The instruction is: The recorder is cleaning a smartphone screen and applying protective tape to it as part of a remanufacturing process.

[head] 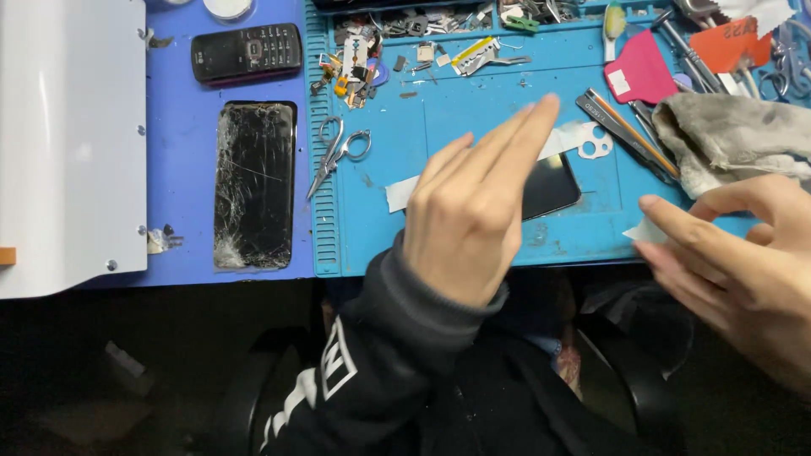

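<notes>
My left hand hovers flat, fingers together and extended, over a dark smartphone lying on the blue work mat. A clear protective film with a camera cut-out sticks out beyond the fingertips, and a white tab shows at the left. Whether the hand grips the film is hidden. My right hand is at the mat's front right edge, with thumb and fingers pinched on a small white piece of paper.
A cracked black screen and a black keypad phone lie on the purple mat at left, beside a white machine. Scissors, small parts, tools, a pink card and a grey cloth crowd the mat.
</notes>
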